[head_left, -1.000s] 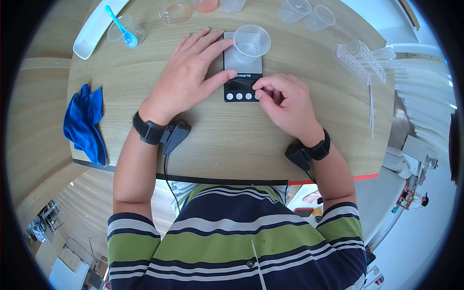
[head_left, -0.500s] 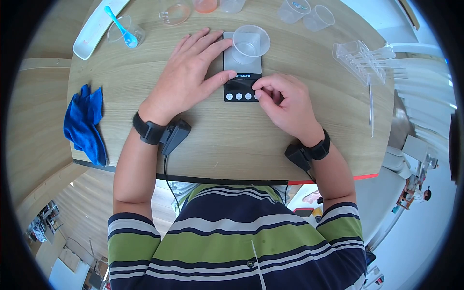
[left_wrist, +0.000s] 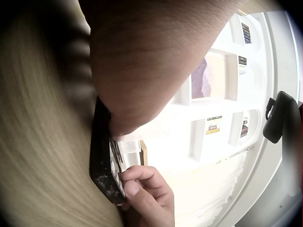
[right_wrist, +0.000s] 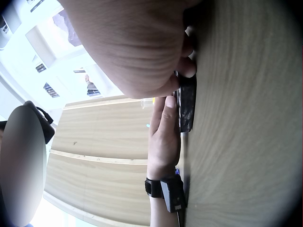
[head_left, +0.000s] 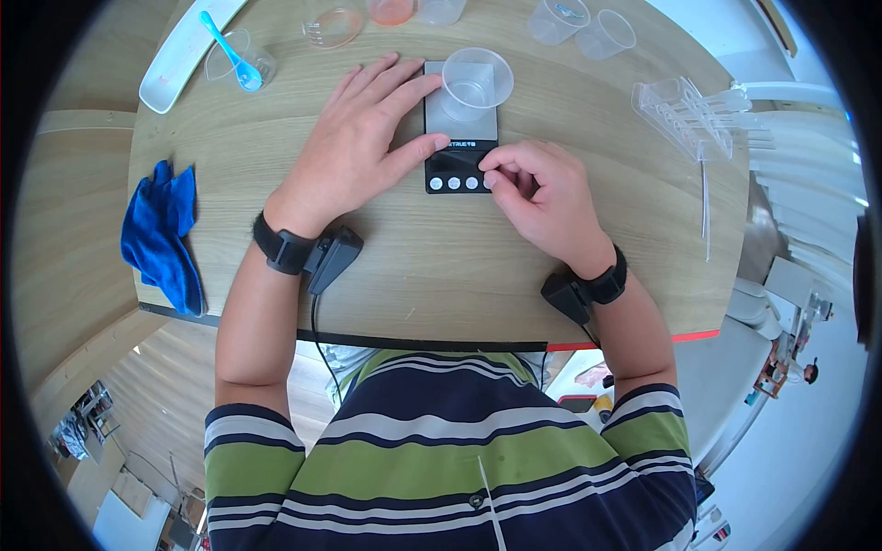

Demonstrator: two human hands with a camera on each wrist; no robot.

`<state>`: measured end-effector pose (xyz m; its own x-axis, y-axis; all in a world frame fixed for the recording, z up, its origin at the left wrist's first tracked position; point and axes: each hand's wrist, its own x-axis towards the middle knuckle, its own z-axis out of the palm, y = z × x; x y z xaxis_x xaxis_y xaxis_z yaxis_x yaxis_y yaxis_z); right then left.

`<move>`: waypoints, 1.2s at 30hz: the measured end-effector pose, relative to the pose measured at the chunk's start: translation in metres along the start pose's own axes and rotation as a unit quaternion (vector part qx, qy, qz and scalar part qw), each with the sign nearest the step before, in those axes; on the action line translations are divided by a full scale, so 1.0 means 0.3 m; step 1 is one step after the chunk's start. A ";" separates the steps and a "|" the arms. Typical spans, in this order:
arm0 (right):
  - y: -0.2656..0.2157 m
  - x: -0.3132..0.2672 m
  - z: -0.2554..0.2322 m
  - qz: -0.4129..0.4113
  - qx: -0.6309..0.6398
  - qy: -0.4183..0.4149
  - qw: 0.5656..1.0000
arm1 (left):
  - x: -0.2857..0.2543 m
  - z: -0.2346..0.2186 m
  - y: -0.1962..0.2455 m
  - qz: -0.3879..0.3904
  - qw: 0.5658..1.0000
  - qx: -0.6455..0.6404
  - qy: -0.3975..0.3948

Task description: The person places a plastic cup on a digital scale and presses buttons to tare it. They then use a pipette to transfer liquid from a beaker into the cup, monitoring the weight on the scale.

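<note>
A small black digital scale (head_left: 452,163) with a silver platform lies on the table in the head view, with a row of round white buttons along its near edge. On the platform stands a clear plastic cup (head_left: 475,92). My left hand (head_left: 363,138) lies spread along the scale's left side, fingers extended toward the cup and thumb tip over the dark display. At the lower right corner, my right hand (head_left: 547,193) pinches the scale with curled thumb and index finger, covering the rightmost button. Both wrist views show the scale's dark side (left_wrist: 102,156) edge-on.
A blue cloth (head_left: 163,234) lies at left on the wooden table (head_left: 413,266). Behind it are a white tray (head_left: 179,60) and a beaker (head_left: 262,69) with a blue spoon (head_left: 230,50). Clear cups (head_left: 606,35) line the back. A clear rack (head_left: 684,119) stands right, near thin rods (head_left: 706,211).
</note>
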<state>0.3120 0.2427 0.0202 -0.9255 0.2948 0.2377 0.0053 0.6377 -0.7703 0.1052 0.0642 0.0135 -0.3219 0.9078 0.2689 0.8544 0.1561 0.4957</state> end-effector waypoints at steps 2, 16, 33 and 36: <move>0.000 -0.001 0.001 -0.001 0.003 0.003 1.000 | 0.000 0.001 0.002 -0.001 1.000 0.000 0.000; -0.003 0.000 -0.001 0.003 -0.002 -0.001 1.000 | 0.000 0.000 0.001 0.001 1.000 -0.002 0.001; -0.004 -0.001 0.001 0.010 0.006 0.003 1.000 | 0.000 0.002 0.003 -0.002 1.000 -0.002 0.003; -0.006 -0.001 0.002 0.009 0.006 0.004 1.000 | -0.001 0.001 0.004 -0.004 1.000 0.000 0.004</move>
<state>0.3120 0.2410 0.0214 -0.9220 0.3123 0.2287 0.0172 0.6233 -0.7818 0.1066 0.0642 0.0138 -0.3314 0.9037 0.2711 0.8518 0.1630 0.4978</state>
